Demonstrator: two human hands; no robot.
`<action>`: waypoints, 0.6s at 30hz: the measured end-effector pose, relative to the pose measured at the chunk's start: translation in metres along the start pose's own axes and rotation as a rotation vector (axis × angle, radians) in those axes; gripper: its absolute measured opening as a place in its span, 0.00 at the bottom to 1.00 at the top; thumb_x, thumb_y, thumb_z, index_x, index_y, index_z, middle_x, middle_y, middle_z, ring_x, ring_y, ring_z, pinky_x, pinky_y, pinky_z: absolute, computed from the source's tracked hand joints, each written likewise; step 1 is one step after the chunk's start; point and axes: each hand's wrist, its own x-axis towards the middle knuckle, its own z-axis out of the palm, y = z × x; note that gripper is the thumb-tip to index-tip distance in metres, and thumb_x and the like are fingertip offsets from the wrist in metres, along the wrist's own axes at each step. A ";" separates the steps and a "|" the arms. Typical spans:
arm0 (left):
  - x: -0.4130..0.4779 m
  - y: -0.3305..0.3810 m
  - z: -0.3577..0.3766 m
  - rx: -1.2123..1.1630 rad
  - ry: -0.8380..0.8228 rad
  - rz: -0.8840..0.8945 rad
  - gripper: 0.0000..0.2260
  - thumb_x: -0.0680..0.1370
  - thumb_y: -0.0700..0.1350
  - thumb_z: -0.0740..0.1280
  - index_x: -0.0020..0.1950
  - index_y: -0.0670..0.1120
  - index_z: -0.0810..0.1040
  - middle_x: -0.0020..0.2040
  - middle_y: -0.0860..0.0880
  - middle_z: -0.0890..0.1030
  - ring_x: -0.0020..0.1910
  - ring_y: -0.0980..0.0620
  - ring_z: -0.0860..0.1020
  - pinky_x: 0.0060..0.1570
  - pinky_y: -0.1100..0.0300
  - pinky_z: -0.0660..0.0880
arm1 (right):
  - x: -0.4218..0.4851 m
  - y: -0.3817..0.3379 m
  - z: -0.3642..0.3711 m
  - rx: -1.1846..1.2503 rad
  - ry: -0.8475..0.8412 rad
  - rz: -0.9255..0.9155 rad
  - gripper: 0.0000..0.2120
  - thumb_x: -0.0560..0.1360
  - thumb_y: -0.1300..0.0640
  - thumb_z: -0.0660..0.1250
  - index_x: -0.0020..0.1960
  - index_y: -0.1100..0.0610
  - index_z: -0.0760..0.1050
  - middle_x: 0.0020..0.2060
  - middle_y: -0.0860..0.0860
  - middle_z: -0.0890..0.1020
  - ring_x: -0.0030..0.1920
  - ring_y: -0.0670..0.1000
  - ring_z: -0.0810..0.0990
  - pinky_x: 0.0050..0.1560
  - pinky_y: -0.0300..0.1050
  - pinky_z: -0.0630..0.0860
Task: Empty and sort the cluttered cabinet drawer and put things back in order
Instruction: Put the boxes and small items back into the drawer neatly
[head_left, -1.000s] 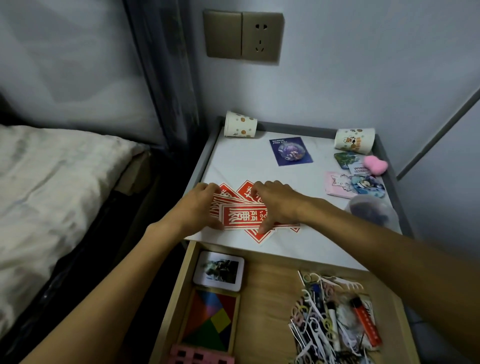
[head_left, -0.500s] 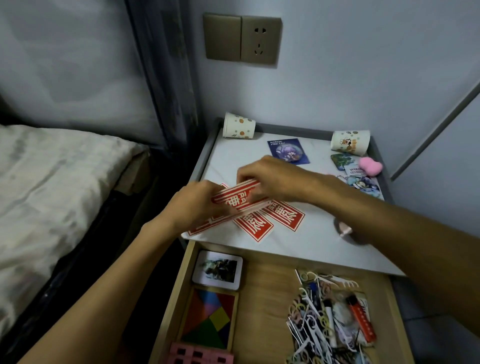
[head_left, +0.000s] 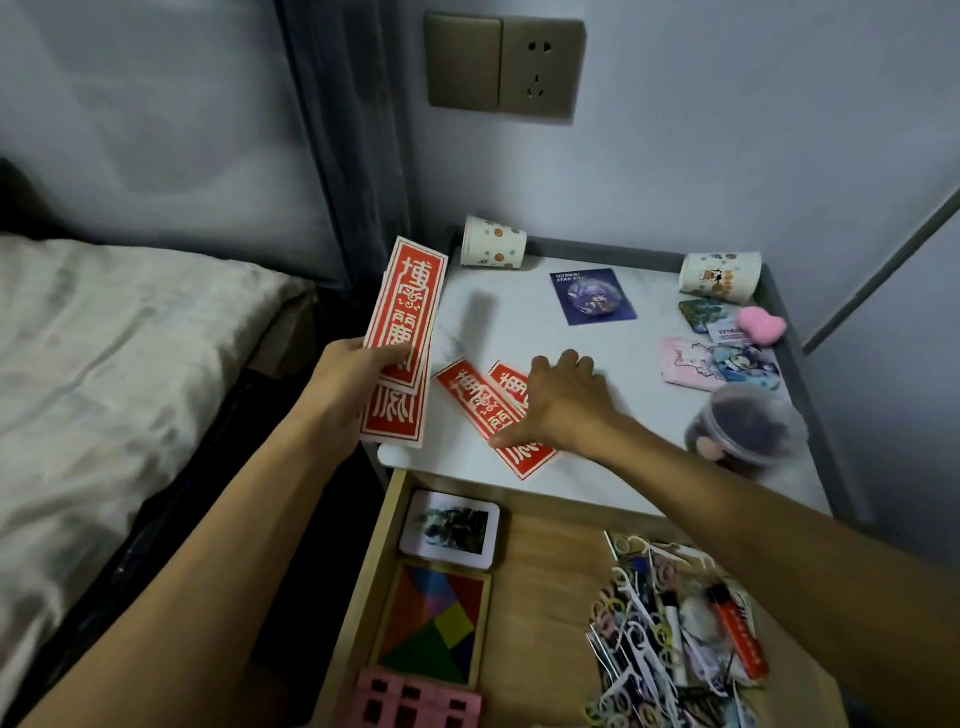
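Two long red paper slips with pale lettering (head_left: 475, 397) lie on the white cabinet top (head_left: 519, 322), pressed by the right hand (head_left: 563, 400), fingers flat. The left hand (head_left: 348, 384) grasps a matching raised stack (head_left: 408, 312). Probably best to slide both slips together, edges squared, before lifting.

Pale wall (head_left: 701, 130) — brass socket (head_left: 504, 67), bed (head_left: 104, 364) left.

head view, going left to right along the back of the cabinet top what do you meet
spotted paper cup on its side → blue Honkai Star Rail badge card → cartoon-print paper cup on its side → pink heart-shaped sponge
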 end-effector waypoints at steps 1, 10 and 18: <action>-0.001 -0.002 0.002 -0.013 0.000 -0.014 0.03 0.79 0.46 0.70 0.50 0.46 0.79 0.40 0.47 0.85 0.36 0.50 0.84 0.37 0.55 0.79 | 0.000 -0.004 -0.002 0.019 -0.017 0.010 0.48 0.60 0.32 0.76 0.68 0.58 0.64 0.65 0.61 0.71 0.66 0.61 0.68 0.64 0.56 0.68; -0.006 -0.012 0.007 -0.108 -0.084 -0.086 0.11 0.79 0.42 0.69 0.60 0.41 0.79 0.49 0.43 0.85 0.44 0.46 0.85 0.45 0.50 0.81 | 0.000 -0.009 -0.011 0.180 -0.174 0.099 0.35 0.65 0.46 0.80 0.63 0.59 0.70 0.59 0.57 0.80 0.57 0.58 0.80 0.58 0.53 0.78; -0.019 -0.019 0.020 -0.152 -0.183 -0.035 0.15 0.78 0.36 0.68 0.64 0.43 0.76 0.52 0.44 0.84 0.50 0.46 0.84 0.54 0.47 0.80 | -0.040 0.019 -0.027 0.803 -0.010 0.045 0.15 0.76 0.56 0.71 0.62 0.56 0.77 0.54 0.52 0.84 0.43 0.51 0.84 0.43 0.43 0.78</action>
